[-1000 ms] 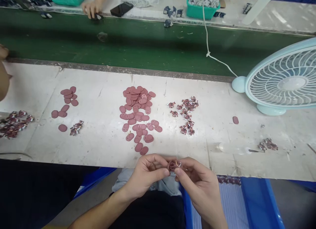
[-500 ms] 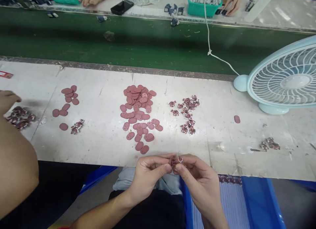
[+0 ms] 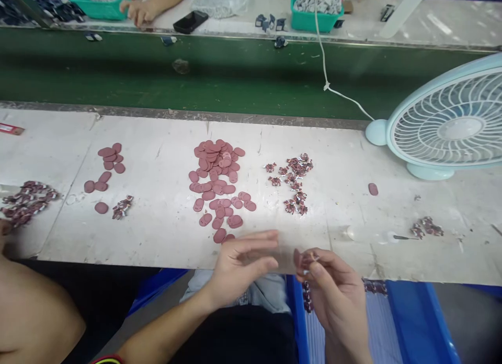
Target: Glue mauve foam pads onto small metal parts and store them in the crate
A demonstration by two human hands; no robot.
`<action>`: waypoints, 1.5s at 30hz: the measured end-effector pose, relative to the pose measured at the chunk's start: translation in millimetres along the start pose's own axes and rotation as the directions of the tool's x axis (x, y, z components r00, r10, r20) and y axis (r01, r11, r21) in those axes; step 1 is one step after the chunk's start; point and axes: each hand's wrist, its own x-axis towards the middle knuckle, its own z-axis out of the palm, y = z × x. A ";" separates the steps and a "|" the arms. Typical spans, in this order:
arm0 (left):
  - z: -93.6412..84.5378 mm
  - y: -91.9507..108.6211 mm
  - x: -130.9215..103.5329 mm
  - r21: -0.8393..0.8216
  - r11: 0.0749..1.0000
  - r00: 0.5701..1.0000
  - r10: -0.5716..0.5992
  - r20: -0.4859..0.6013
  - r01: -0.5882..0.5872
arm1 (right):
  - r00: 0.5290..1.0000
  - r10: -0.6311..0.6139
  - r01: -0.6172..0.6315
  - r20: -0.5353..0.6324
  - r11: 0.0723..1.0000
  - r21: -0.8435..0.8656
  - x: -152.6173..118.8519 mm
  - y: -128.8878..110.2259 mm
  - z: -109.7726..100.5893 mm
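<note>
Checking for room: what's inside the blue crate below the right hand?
The blue crate holds white ridged material with small brown pieces near the tabletop. The right hand hides part; anything under the tabletop is covered.

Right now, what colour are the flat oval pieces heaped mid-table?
The oval pieces are dull reddish pink, showing best in the head view.

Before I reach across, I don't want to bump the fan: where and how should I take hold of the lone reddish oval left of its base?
I'd pinch the reddish oval by its left and right edges, coming from above and the near side. It appears to lie flat, with its longer edges facing left and right, and the fan stands to its right.
</note>
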 end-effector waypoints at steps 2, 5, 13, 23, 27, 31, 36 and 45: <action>-20.5 5.7 19.4 0.443 0.877 0.981 0.186 0.046 -0.187 | 0.993 -0.020 0.022 -0.118 1.000 0.016 -4.4 0.2 -22.7; -48.1 11.7 54.0 0.834 0.390 0.912 0.289 0.292 -0.390 | 0.956 -0.082 0.070 -0.282 0.996 -0.050 -17.1 -4.0 -64.0; -50.4 17.9 83.6 0.841 0.199 0.862 0.195 0.468 -0.502 | 0.702 -0.325 0.096 -0.633 0.925 -0.368 -63.3 14.4 -203.0; -22.6 37.0 32.3 0.314 0.934 0.965 0.096 0.243 -0.172 | 0.786 -0.158 -0.416 -0.598 0.580 -0.701 -62.0 147.8 -297.8; -21.4 31.3 25.9 0.219 0.975 0.986 0.004 0.169 -0.042 | 0.810 -0.173 -0.446 -0.561 0.440 -0.779 -59.4 166.5 -306.7; -18.4 40.5 20.9 0.149 0.979 0.985 -0.152 0.087 0.138 | 0.830 -0.197 -0.432 -0.523 0.367 -0.824 -54.9 171.7 -310.4; -14.8 54.2 15.4 0.095 0.944 0.948 -0.317 -0.001 0.316 | 0.840 -0.201 -0.426 -0.503 0.330 -0.843 -50.6 172.9 -309.4; -26.4 45.4 16.9 0.033 0.941 0.942 -0.336 -0.018 0.337 | 0.806 -0.191 -0.436 -0.560 0.446 -0.781 -40.6 156.5 -290.8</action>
